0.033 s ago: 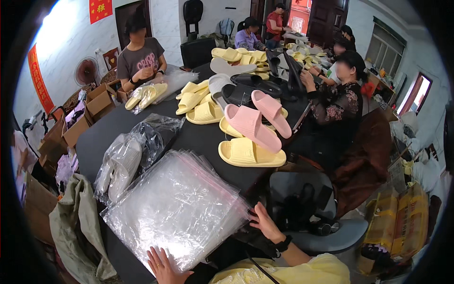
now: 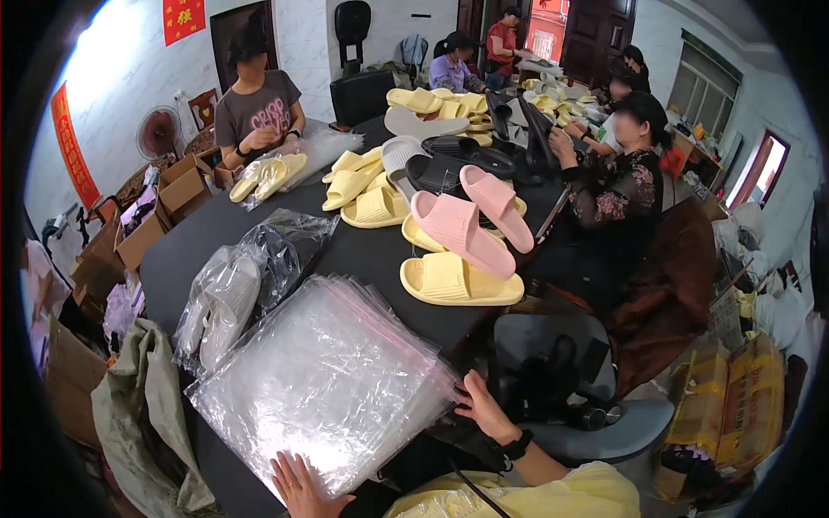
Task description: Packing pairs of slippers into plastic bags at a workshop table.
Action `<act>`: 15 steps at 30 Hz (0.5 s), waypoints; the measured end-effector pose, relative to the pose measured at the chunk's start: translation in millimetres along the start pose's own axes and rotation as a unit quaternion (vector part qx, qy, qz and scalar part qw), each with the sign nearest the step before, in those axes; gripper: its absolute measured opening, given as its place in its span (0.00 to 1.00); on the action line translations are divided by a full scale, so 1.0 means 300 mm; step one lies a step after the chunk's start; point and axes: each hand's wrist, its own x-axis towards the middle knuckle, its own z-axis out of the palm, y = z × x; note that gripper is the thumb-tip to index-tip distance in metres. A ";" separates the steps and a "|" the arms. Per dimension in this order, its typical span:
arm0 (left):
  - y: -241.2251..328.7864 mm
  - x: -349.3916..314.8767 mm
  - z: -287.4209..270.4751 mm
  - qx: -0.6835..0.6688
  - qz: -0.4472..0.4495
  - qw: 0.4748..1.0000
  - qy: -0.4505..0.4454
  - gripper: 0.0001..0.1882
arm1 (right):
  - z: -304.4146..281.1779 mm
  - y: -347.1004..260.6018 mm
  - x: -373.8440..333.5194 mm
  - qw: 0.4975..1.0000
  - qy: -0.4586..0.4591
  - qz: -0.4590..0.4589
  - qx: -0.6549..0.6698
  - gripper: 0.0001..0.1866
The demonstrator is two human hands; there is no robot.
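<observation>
A stack of clear plastic bags (image 2: pixel 315 371) with a pink strip along one side lies on the dark table before me. My left hand (image 2: pixel 304 490) rests on its near edge, fingers spread. At the stack's right corner is my right hand (image 2: pixel 485 409), its fingers stretched out and touching or just beside the bags' edge; nothing is gripped. Left of the stack lies a pair of grey slippers (image 2: pixel 231 298) inside a clear bag. Beyond it, pink slippers (image 2: pixel 449 229) lie over yellow ones, with a yellow slipper (image 2: pixel 488 285) nearest to me.
Black slippers (image 2: pixel 440 175) and more yellow ones are heaped farther back. Several people work around the table; one at the left has bagged yellow slippers (image 2: pixel 272 175). A grey chair (image 2: pixel 553 332) stands at my right. Cardboard boxes (image 2: pixel 142 237) line the left side.
</observation>
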 end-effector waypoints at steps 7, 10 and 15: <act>-0.031 -0.009 0.019 0.015 -0.005 1.000 -0.015 0.59 | 0.090 -0.031 -0.003 0.994 -0.100 -0.044 0.006 0.39; -0.037 -0.007 0.011 0.020 0.004 1.000 -0.012 0.60 | 0.097 0.013 0.050 0.991 -0.071 -0.108 -0.036 0.39; -0.042 0.004 0.011 0.022 0.009 1.000 -0.004 0.61 | 0.093 0.054 0.111 0.987 -0.048 -0.152 -0.029 0.42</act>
